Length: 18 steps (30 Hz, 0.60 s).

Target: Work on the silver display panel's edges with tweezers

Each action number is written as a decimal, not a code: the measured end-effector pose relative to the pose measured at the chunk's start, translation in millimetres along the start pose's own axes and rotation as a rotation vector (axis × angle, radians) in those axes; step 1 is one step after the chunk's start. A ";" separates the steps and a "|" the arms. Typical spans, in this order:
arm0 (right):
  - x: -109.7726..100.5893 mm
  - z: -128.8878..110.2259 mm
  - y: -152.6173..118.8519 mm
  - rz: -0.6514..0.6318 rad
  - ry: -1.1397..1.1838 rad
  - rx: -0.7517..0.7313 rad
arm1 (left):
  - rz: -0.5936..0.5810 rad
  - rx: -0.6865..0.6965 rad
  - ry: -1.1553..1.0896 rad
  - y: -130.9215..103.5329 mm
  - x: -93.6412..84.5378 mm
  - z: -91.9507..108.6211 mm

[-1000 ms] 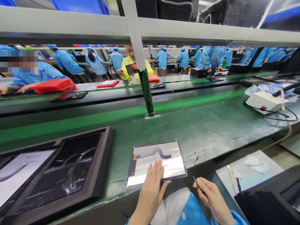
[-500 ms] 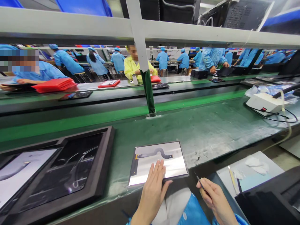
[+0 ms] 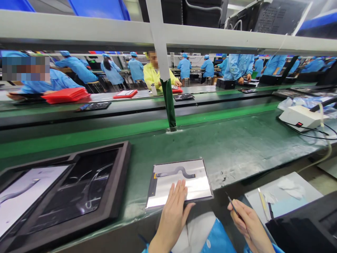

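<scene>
A flat display panel with a silvery back lies at the front edge of the green bench. Across its upper half runs a dark, curved flex cable. My left hand rests flat on the panel's lower part, fingers stretched out. Right of the panel, my right hand pinches thin dark tweezers above the gap at the bench edge; their tip points up and left, apart from the panel.
On the left stands a dark foam tray holding display panels. A white box-shaped device with cables sits at the right. Lower right, a pale board carries crumpled tissue and a yellow-handled cutter. A post rises behind the bench; co-workers sit beyond the conveyor.
My right hand with the tweezers has shifted slightly to the right, away from the panel. My left hand stays flat on the panel. The whole view has moved a little.
</scene>
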State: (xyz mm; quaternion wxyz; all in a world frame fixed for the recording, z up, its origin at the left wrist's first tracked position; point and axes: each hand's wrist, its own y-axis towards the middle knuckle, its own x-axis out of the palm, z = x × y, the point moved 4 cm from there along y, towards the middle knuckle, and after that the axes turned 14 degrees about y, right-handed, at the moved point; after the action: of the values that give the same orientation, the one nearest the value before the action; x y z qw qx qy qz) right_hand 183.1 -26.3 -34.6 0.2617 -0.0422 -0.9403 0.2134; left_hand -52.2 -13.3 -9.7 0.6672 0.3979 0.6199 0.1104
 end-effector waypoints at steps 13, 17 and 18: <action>-12.5 -8.4 -0.1 0.030 0.029 -0.020 | -0.009 0.018 0.056 4.2 -3.7 2.0; -10.5 -17.3 -4.2 0.017 0.026 -0.033 | -0.001 0.017 0.066 4.4 -2.9 2.4; -9.8 -19.1 -5.4 0.016 0.027 -0.033 | -0.001 0.016 0.067 4.6 -3.0 2.3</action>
State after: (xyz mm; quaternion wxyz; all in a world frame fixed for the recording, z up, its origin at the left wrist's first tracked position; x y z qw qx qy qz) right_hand 201.5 -25.8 -22.2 0.2719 -0.0567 -0.9398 0.1992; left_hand -49.1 -13.1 -4.6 0.6430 0.3991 0.6429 0.1182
